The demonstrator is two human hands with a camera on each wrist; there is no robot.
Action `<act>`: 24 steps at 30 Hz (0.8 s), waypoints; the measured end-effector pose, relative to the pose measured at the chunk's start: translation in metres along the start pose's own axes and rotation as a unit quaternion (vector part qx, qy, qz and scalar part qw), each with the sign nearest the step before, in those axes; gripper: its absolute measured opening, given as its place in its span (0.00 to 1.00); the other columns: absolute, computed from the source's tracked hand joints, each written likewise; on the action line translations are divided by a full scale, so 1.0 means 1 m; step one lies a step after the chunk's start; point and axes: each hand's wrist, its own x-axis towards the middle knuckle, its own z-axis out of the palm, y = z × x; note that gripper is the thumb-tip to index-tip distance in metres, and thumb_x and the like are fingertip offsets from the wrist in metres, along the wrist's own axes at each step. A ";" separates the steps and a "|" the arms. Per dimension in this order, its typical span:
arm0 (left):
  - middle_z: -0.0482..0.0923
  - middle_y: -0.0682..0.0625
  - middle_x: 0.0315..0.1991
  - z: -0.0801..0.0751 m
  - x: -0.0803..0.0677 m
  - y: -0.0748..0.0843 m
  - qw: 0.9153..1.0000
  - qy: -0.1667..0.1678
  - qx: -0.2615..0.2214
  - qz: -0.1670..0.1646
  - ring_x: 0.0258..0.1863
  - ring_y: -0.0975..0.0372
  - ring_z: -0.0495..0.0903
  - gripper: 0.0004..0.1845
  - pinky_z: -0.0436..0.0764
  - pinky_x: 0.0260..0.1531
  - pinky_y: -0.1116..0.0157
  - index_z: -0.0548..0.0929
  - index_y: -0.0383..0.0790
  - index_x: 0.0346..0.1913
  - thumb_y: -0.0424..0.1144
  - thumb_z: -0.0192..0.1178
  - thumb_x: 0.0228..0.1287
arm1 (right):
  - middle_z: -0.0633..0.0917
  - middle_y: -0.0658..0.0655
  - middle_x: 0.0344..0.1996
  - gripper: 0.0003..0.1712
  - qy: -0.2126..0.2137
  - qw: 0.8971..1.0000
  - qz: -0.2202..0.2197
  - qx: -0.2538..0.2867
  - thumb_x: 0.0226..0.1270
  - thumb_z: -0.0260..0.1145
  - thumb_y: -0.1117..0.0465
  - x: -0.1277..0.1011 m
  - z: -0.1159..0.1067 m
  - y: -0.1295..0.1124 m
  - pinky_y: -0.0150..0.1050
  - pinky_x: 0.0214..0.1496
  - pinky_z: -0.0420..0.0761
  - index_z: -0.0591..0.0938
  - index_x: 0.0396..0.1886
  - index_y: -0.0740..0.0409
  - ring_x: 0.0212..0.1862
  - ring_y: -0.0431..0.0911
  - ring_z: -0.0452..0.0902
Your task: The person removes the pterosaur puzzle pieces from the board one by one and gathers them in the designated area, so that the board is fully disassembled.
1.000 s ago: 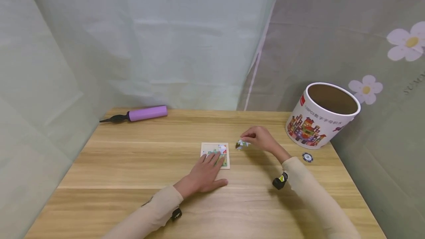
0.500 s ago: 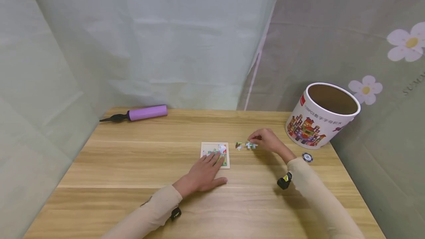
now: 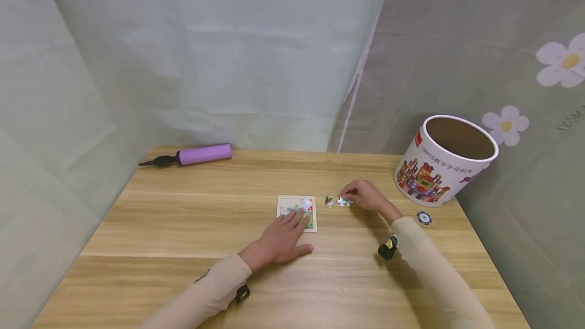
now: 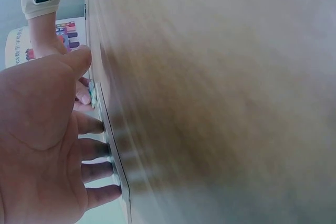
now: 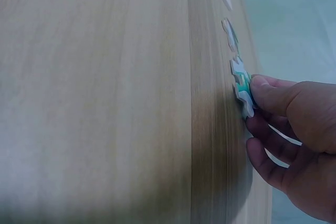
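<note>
left hand (image 3: 281,240): flat on the wooden table (image 3: 183,227), fingers straight and spread, their tips pressing down on the near edge of the puzzle board (image 3: 296,206).
puzzle board: a small square tray at mid-table, partly filled with colourful pieces; the wrist view shows the fingertips (image 4: 102,148) lined up along its rim.
right hand (image 3: 365,196): to the right of the board, fingers curled, fingertip and thumb on a loose puzzle piece (image 3: 345,201) that lies flat on the table; the wrist view shows a fingertip right on its edge (image 5: 242,88).
second loose piece (image 3: 329,200): just left of that one, between it and the board, untouched.
tub (image 3: 439,164): a printed cardboard cylinder, open-topped, at the far right.
poker chip (image 3: 423,217): a small disc just in front of the tub.
purple pump (image 3: 192,156): lying at the far left edge of the table.
</note>
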 end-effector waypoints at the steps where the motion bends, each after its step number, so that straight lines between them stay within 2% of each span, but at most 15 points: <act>1: 0.53 0.39 0.81 0.000 0.000 0.000 1.000 0.000 0.001 0.000 0.79 0.46 0.55 0.42 0.61 0.75 0.48 0.59 0.37 0.80 0.64 0.46 0.77 | 0.91 0.55 0.40 0.05 -0.001 1.000 -0.002 0.000 0.69 0.70 0.65 0.000 0.000 0.000 0.45 0.46 0.85 0.92 0.39 0.57 0.42 0.46 0.85; 11: 0.52 0.38 0.81 -0.001 0.002 -0.001 1.000 -0.001 0.006 0.002 0.80 0.46 0.54 0.43 0.61 0.75 0.48 0.58 0.37 0.80 0.65 0.46 0.77 | 0.91 0.54 0.39 0.06 -0.005 1.000 -0.002 -0.004 0.70 0.70 0.62 0.008 -0.005 -0.005 0.44 0.45 0.85 0.91 0.41 0.57 0.40 0.45 0.85; 16: 0.52 0.39 0.81 -0.001 0.001 -0.002 1.000 -0.006 -0.001 0.000 0.80 0.47 0.53 0.43 0.61 0.76 0.48 0.59 0.36 0.80 0.65 0.46 0.76 | 0.91 0.52 0.39 0.09 -0.001 1.000 -0.008 -0.001 0.69 0.71 0.59 0.014 -0.008 -0.019 0.44 0.45 0.85 0.91 0.44 0.57 0.40 0.44 0.85; 24: 0.50 0.39 0.81 0.001 0.000 -0.004 1.000 -0.006 -0.017 0.003 0.80 0.47 0.52 0.43 0.59 0.77 0.49 0.58 0.36 0.80 0.65 0.47 0.76 | 0.91 0.53 0.38 0.09 0.000 0.999 -0.048 0.011 0.69 0.71 0.63 0.027 0.004 -0.045 0.43 0.44 0.86 0.90 0.46 0.60 0.39 0.44 0.85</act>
